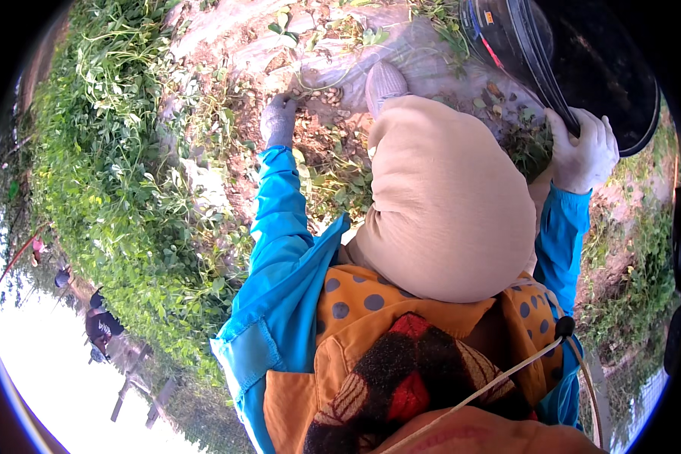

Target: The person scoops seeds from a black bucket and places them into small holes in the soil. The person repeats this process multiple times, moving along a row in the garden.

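Observation:
My left hand (278, 120), in a grey glove, reaches down to the soil at the edge of a small heap of unshelled peanuts (330, 96). Its fingertips are in glare and shade, so whether they hold anything is unclear. My right hand (583, 148), in a whitish glove, grips the rim of a black plastic bucket (601, 74) that lies tipped at the upper right. A red and blue cord (491, 52) runs by the bucket's rim. My bent knee in beige trousers (454, 198) is between the hands, with a shoe (386, 82) near the peanuts.
Dense green leafy plants (119, 187) line the left side. Clear plastic film (431, 51) covers part of the ground ahead, with loose leaves on it. More plants (635, 278) grow at the right. Other people (101, 326) are far off at the lower left.

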{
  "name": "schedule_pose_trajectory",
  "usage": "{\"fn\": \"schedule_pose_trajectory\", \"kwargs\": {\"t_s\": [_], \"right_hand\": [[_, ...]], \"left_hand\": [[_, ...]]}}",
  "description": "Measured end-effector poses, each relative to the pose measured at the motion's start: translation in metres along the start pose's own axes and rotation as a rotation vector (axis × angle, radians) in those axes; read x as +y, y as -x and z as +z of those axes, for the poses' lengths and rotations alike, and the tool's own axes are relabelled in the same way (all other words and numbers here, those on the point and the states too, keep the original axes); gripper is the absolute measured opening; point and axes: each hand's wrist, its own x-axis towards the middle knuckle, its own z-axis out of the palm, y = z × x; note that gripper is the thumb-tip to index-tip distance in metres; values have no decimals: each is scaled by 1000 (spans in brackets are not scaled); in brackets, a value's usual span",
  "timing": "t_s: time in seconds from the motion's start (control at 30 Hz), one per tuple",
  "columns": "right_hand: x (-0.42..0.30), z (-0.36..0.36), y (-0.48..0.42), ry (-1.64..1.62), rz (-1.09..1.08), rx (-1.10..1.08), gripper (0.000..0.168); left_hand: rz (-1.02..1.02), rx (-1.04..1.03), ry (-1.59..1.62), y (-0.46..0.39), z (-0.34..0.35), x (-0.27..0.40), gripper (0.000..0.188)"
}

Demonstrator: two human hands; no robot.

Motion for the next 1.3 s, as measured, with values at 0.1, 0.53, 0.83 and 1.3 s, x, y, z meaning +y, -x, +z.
{"fn": "schedule_pose_trajectory", "kwargs": {"t_s": [0.1,0.53,0.83,1.3], "right_hand": [[0,0,0,1,-9,0,31],[-1,-1,-1,7,4,-2,32],[3,3,1,15,7,-4,33],[6,5,2,66,11,-29,34]], "left_hand": [[23,23,-90,-9,7,12,38],[-32,143,22,-40,16,-12,33],[-174,432,2343,-46,-52,-79,16],[-260,31,654,-40,-52,-27,24]]}}
